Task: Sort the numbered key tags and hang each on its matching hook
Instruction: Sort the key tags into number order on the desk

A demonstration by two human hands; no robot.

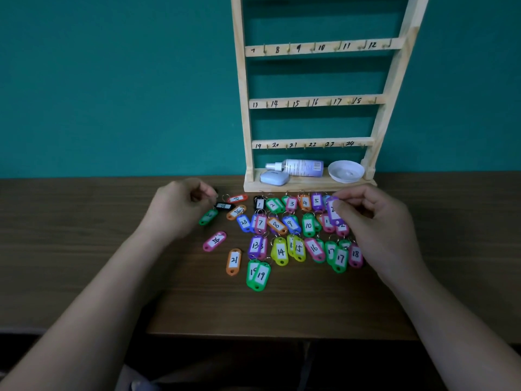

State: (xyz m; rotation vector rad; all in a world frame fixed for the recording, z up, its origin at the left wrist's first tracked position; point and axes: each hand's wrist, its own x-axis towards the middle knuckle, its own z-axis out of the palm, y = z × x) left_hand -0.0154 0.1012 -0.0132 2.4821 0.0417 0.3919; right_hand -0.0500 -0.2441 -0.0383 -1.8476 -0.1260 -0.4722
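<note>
My right hand (375, 220) pinches a purple tag (333, 213); my left hand (178, 207) curls beside a green tag (208, 217), grip impossible to tell.

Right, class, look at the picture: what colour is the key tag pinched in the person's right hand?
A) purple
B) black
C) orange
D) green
A: the right hand pinches a tag that is purple with a white label.
</note>
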